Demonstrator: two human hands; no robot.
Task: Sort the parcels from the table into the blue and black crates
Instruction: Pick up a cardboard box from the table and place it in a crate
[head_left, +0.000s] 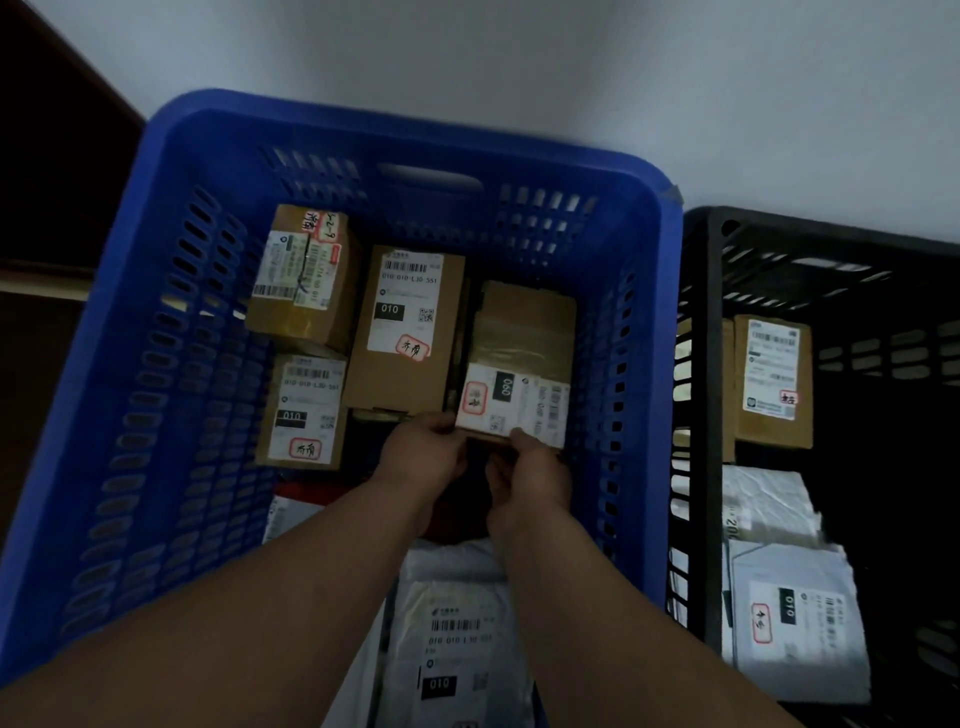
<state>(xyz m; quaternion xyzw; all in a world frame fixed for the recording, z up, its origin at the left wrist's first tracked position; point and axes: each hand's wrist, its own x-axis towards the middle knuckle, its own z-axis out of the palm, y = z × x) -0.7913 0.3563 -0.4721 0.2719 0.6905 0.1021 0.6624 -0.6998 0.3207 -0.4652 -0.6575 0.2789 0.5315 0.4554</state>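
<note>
Both hands are inside the blue crate (171, 332), gripping the near end of one box (522, 358). The left hand (423, 449) holds its near left corner, fingers curled on the edge; the right hand (530, 467) pinches the near edge, thumb on the white label.

The box lies at the right side of the blue crate, close to the right wall, label up, level with the other cartons. Three more labelled boxes (405, 332) fill the far and left part of the blue crate; a white mailer (452, 639) lies at its near end.

The black crate (701, 332), just right of the blue crate, already holds a box and white mailers.

Judgement: the step in hand is seating this parcel in the blue crate. Next, both hands need to let go and lift straight out without dragging the box askew. Whether it rests fully on the floor cannot be told.
</note>
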